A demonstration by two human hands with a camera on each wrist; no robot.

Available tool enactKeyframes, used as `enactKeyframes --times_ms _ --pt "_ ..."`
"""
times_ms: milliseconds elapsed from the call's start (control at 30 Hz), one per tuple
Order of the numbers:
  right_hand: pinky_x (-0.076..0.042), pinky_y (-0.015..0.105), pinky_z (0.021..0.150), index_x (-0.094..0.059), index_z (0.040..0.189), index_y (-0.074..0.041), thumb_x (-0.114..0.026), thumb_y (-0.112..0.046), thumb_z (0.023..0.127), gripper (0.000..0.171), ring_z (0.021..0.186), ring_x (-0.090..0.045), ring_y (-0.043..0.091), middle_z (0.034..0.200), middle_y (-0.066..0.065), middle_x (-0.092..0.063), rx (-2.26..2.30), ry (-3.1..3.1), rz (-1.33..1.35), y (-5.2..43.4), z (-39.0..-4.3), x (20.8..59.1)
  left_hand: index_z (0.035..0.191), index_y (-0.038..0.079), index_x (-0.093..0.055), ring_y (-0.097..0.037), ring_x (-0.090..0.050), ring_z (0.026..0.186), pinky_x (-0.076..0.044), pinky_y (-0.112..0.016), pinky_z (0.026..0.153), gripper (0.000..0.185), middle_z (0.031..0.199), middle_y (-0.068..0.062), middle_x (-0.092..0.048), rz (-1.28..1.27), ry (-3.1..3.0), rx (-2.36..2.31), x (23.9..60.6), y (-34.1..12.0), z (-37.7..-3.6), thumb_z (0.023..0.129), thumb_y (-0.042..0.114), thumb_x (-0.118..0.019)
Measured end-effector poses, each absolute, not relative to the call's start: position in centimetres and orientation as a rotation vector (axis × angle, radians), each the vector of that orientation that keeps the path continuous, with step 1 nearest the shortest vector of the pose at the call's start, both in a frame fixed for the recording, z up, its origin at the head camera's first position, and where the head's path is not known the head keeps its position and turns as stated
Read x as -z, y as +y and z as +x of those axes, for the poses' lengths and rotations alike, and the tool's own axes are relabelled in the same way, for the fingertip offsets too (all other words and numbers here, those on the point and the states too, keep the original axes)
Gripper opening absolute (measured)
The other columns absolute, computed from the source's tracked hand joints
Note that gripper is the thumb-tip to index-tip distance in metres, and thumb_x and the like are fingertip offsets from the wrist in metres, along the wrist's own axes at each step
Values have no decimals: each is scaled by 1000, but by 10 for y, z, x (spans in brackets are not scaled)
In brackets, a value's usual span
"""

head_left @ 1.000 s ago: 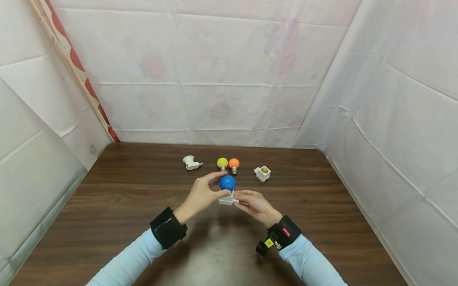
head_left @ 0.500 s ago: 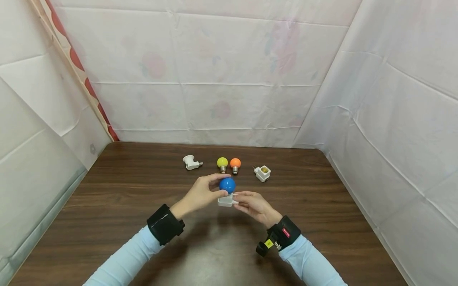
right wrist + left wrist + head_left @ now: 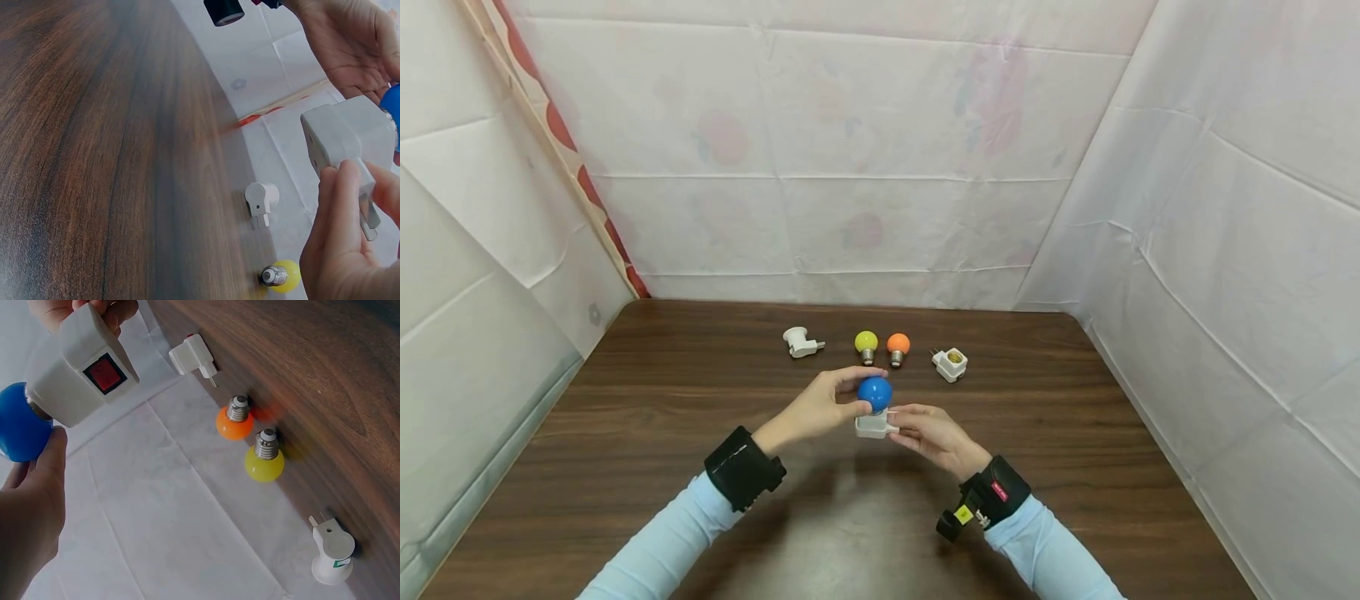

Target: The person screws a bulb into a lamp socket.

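Head view: left hand [image 3: 816, 408] curls its fingers round the blue bulb [image 3: 875, 392]; right hand [image 3: 934, 433] pinches the white socket adapter [image 3: 873, 426] under it, above the worktop [image 3: 625, 433]. Glossy round bulb sits upright in the boxy adapter with its red switch. Both have dropped slightly since a second ago.

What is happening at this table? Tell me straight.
A person holds a round blue light bulb in the left hand, its base seated in a white plastic plug-in lamp socket with a red switch, which the right hand grips above the dark wooden table. Behind them lie a yellow bulb, an orange bulb and two more white sockets, untouched.
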State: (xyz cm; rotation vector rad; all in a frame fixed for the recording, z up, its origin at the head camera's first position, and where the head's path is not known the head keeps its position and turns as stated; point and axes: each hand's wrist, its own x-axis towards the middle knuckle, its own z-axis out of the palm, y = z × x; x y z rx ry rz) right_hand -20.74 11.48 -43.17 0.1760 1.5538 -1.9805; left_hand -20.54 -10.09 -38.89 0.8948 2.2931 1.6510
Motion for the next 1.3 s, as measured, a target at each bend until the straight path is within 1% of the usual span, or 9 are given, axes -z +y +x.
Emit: enactKeyframes --times_ms 100,200,300,467,600,733,933,1100,1300 --pt "-52 25 84 -48 126 6 -61 -11 88 43 86 -63 11 96 5 -63 1984 1548 162 115 -206 433 131 2 -47 -32 -54 114 -46 -46 93 49 130 -19 -51 917 2280 -1675 389 -101 -204 85 6 -63" --pt "-52 25 84 -48 126 6 -60 -11 89 43 86 -62 11 95 3 -64 1991 1544 152 115 -206 433 132 2 -47 -31 -54 115 -47 -42 93 52 132 -17 -50 895 2296 -1698 389 -100 -203 83 6 -66" --pt "-53 25 83 -48 125 6 -60 -11 88 42 85 -62 11 94 3 -64 2004 1541 154 114 -206 433 131 3 -48 -30 -53 117 -49 -39 91 53 132 -16 -51 802 2356 -1728 388 -97 -198 82 8 -68" --pt "-53 24 80 -50 123 5 -62 -13 87 42 84 -61 11 93 2 -63 2016 1558 174 112 -207 432 125 0 -53 -30 -56 113 -48 -43 90 52 124 -19 -57 593 2498 -1808 373 -88 -181 77 9 -72" --pt "-54 23 79 -50 123 5 -63 -12 87 41 83 -61 11 93 2 -64 2016 1565 183 111 -208 431 121 -4 -55 -31 -58 109 -48 -45 90 51 117 -22 -60 552 2588 -1833 363 -81 -170 75 5 -74" --pt "-54 23 79 -50 122 5 -62 -12 87 41 83 -61 11 93 2 -64 2018 1559 186 110 -207 431 120 -4 -56 -32 -60 107 -49 -45 88 49 115 -22 -62 589 2632 -1845 374 -80 -174 75 5 -73" --pt "-53 24 81 -49 123 5 -61 -11 88 41 84 -61 11 93 2 -64 2019 1535 177 112 -206 431 121 4 -58 -25 -62 104 -51 -40 86 49 114 -16 -63 642 2620 -1848 395 -84 -186 76 16 -74" --pt "-53 24 82 -48 124 6 -61 -11 88 42 84 -61 11 93 2 -64 2015 1515 155 113 -204 430 122 5 -58 -26 -60 107 -50 -42 87 49 118 -15 -61 734 2544 -1811 396 -92 -191 77 18 -73" --pt "-53 24 81 -48 124 6 -62 -11 87 43 85 -62 11 93 3 -63 2008 1518 142 113 -204 430 125 7 -55 -26 -58 112 -51 -35 88 47 124 -13 -58 848 2471 -1644 390 -102 -199 81 14 -69"
